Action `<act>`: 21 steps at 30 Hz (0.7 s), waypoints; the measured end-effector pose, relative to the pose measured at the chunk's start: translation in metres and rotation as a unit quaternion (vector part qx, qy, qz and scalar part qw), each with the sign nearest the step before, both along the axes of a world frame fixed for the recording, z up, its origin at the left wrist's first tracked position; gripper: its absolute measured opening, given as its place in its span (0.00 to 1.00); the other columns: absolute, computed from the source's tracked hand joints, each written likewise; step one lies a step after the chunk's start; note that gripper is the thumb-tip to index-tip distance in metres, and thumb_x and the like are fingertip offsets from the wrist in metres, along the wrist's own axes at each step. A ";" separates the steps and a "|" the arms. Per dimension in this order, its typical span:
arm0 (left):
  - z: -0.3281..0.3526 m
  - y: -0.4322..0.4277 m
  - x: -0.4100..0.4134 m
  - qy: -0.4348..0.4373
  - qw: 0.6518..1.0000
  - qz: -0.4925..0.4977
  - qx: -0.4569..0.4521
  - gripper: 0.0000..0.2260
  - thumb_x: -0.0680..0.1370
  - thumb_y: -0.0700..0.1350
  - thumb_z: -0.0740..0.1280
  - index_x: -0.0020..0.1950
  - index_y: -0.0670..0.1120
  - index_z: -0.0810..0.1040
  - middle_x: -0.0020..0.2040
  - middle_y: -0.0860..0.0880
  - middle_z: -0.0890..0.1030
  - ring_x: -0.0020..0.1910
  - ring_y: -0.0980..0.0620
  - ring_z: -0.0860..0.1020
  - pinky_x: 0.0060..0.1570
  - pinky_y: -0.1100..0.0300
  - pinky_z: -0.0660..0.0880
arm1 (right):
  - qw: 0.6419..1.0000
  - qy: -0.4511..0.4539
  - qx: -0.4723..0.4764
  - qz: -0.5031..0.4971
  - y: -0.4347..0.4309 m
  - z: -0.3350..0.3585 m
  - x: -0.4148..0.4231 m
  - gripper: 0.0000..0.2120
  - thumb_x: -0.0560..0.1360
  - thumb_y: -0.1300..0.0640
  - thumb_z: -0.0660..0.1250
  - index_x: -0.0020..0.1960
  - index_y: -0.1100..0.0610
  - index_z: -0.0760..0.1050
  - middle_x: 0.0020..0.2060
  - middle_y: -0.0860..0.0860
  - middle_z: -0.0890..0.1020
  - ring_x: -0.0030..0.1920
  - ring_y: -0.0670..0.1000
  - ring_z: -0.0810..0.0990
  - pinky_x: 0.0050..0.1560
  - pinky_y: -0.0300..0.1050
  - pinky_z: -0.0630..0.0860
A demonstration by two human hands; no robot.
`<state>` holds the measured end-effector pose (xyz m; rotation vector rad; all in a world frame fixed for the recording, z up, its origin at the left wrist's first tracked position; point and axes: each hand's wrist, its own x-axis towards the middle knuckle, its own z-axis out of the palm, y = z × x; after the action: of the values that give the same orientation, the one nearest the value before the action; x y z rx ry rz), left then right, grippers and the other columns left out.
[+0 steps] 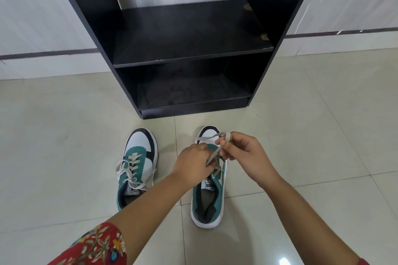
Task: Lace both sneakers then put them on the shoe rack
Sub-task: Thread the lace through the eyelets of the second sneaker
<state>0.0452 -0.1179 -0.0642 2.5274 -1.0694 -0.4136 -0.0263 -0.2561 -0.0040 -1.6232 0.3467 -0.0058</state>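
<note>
Two green, white and navy sneakers stand on the tiled floor, toes toward the rack. The left sneaker (137, 163) has its beige lace threaded, with loose ends draped over both sides. Both my hands work over the right sneaker (207, 204). My left hand (193, 164) pinches its lace (212, 135) low over the eyelets and hides the middle of the shoe. Higher up, near the toe, my right hand (243, 154) pinches a loop of the same lace. The black shoe rack (189, 58) stands just beyond, with nothing on its shelves.
The rack stands against a pale wall (32, 17) with a dark skirting line. Light floor tiles (312, 125) spread left and right of the sneakers. A red floral sleeve (94, 245) covers my left upper arm at the bottom edge.
</note>
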 end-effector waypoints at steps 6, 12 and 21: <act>0.009 0.008 0.000 0.053 0.996 -0.020 -0.073 0.09 0.74 0.48 0.63 0.51 0.45 0.72 0.47 0.50 0.77 0.43 0.50 0.75 0.42 0.56 0.75 | 0.998 0.026 0.005 -0.053 -0.005 0.001 -0.001 0.07 0.77 0.62 0.64 0.44 0.58 0.81 0.30 0.50 0.80 0.30 0.44 0.76 0.33 0.32 0.72; 0.025 0.023 0.001 -0.154 0.985 0.020 -0.078 0.07 0.68 0.49 0.68 0.43 0.50 0.75 0.34 0.53 0.82 0.26 0.52 0.75 0.25 0.67 0.62 | 0.991 0.058 0.089 -0.082 -0.004 0.003 -0.002 0.08 0.77 0.57 0.64 0.43 0.55 0.81 0.31 0.48 0.82 0.33 0.47 0.79 0.38 0.37 0.77; 0.013 0.018 -0.008 0.058 0.989 0.128 -0.047 0.09 0.70 0.52 0.68 0.46 0.50 0.80 0.37 0.52 0.80 0.39 0.49 0.78 0.37 0.57 0.75 | 0.992 0.019 0.116 -0.041 0.002 0.017 0.008 0.08 0.78 0.58 0.62 0.48 0.57 0.80 0.36 0.54 0.83 0.41 0.52 0.83 0.47 0.44 0.80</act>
<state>0.0372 -0.0999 -0.0509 2.4810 -0.6923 -0.4212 -0.0184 -0.2536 0.0125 -1.3796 0.4270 0.0039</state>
